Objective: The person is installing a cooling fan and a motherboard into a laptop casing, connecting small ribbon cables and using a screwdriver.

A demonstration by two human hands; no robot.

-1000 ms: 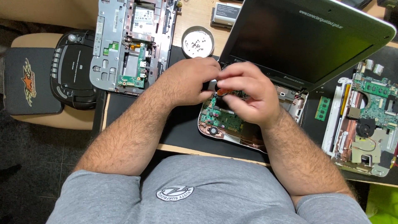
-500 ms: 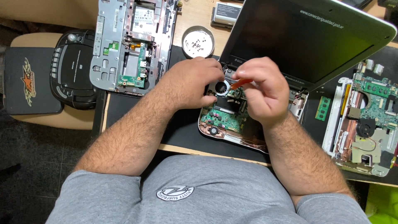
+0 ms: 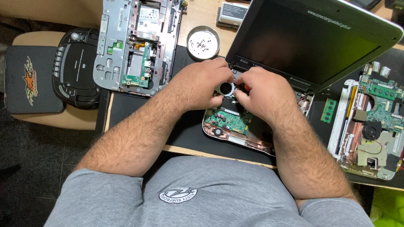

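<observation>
An opened small laptop lies in front of me with its dark screen (image 3: 311, 40) tilted back and its green motherboard (image 3: 229, 120) bare. My left hand (image 3: 202, 84) pinches a small round black cooling fan (image 3: 226, 88) just below the hinge. My right hand (image 3: 263, 94) is closed right beside the fan, fingers curled around a red-handled screwdriver (image 3: 247, 87), of which only a sliver shows. The two hands touch over the fan. The tool's tip is hidden.
A round metal dish of screws (image 3: 203, 42) sits behind my left hand. A stripped laptop chassis (image 3: 134, 46) lies at the back left, and a black disc player (image 3: 75, 69) sits on a stool. Another dismantled laptop (image 3: 374, 122) and a green memory stick (image 3: 328, 110) are on the right.
My right hand has shifted up towards the hinge and closed in on the fan. The red screwdriver handle, plain half a second ago, is now mostly hidden.
</observation>
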